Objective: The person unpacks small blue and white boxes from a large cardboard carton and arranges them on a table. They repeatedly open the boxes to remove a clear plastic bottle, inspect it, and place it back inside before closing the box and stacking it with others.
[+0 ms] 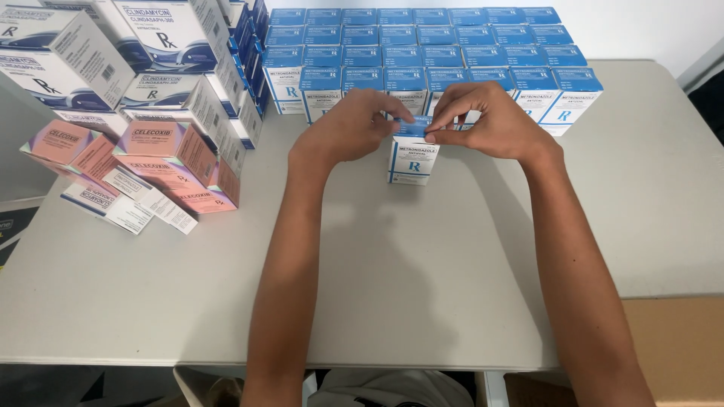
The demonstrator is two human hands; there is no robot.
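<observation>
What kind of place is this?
Probably a pharmacy stockroom: rows of blue-and-white medicine boxes, pink boxes stacked beside them, and both hands on one box on a grey table.

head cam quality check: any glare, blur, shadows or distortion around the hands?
Head view: sharp and evenly lit, no blown glare; left hand and right hand are crisp on the blue-and-white box; soft arm shadows fall on the grey table; mild wide-angle bowing shows in the rows of blue boxes.

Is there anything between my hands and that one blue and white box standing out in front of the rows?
Nothing visible. The left hand and right hand already have fingertips on the top flap of the blue and white box, which stands alone on the grey table, just ahead of the rows of boxes.
</observation>
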